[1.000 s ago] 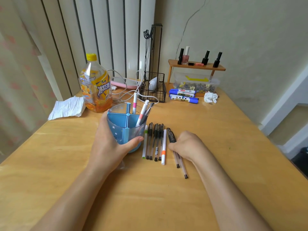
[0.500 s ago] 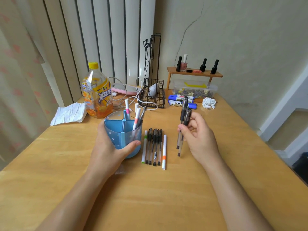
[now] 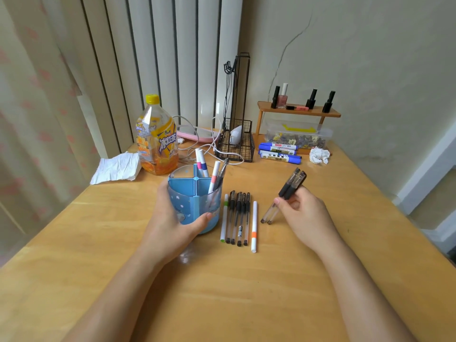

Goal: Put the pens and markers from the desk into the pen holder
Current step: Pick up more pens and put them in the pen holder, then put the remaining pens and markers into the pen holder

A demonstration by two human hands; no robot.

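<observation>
From the head camera, the left hand wraps around the blue pen holder, thumb across its near wall, gripping it where it stands on the wooden desk. The holder is split into compartments; two white markers and a dark pen stand in the ones on its far and right side. Just right of the holder, a row of pens lies flat on the desk, with a green-tipped white one on the left and a white marker with an orange band on the right. Farther right, the right hand is closed on two black-capped pens, pinching them together at mid-length, tilted, caps up and away, lower tips near the desk. Three blue markers lie at the desk's far side, well apart from both hands.
</observation>
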